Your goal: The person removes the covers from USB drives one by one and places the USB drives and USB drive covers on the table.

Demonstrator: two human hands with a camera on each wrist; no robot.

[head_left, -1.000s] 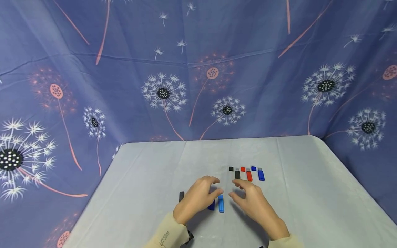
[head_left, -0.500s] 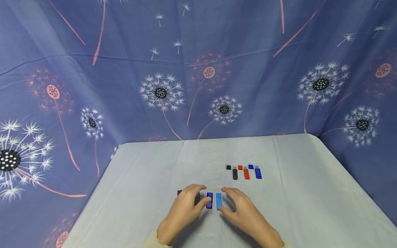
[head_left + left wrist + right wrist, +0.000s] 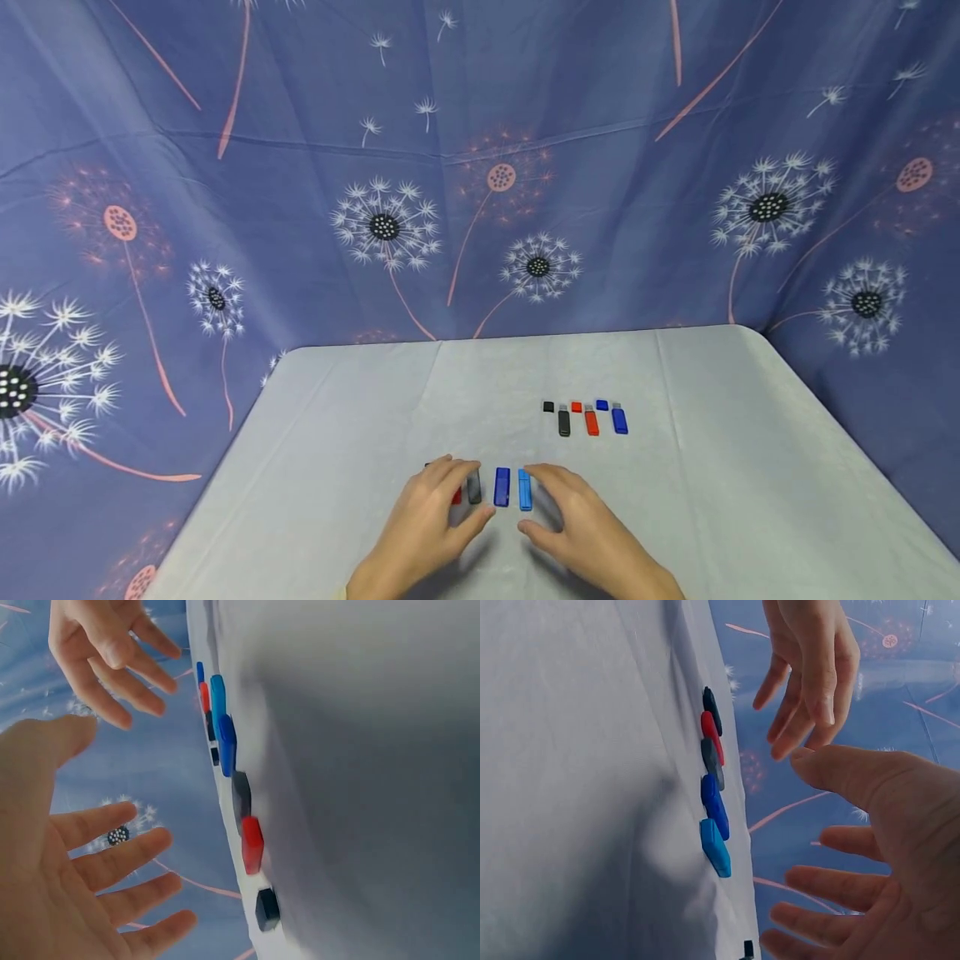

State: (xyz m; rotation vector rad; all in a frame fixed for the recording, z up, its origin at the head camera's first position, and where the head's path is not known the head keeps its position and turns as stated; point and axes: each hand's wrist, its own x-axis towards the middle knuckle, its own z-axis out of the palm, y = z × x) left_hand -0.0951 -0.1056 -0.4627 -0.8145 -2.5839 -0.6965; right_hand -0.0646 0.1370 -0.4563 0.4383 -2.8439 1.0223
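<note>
Both hands hold nothing. My left hand (image 3: 431, 518) hovers with relaxed, spread fingers over the left part of the near row of capped USB sticks. In the head view it partly covers a red stick (image 3: 457, 497) and almost hides a black one, which shows in the left wrist view as a black stick (image 3: 267, 909). A grey stick (image 3: 474, 488) and a dark blue stick (image 3: 502, 487) lie to its right. At the row's right end is a light blue stick (image 3: 525, 490). My right hand (image 3: 581, 527) hovers close beside it, thumb and fingers apart.
Farther back on the white-covered table (image 3: 360, 417) lie uncapped black (image 3: 564, 422), red (image 3: 592, 422) and blue (image 3: 619, 420) USB sticks. Their black (image 3: 548, 407), red (image 3: 576, 407) and blue (image 3: 602, 405) caps lie just behind. A dandelion-print cloth (image 3: 637, 275) hangs beyond.
My left hand has moved left and toward me, uncovering the dark blue, grey and part of the red stick. My right hand has also come nearer to me. The sticks lie as before.
</note>
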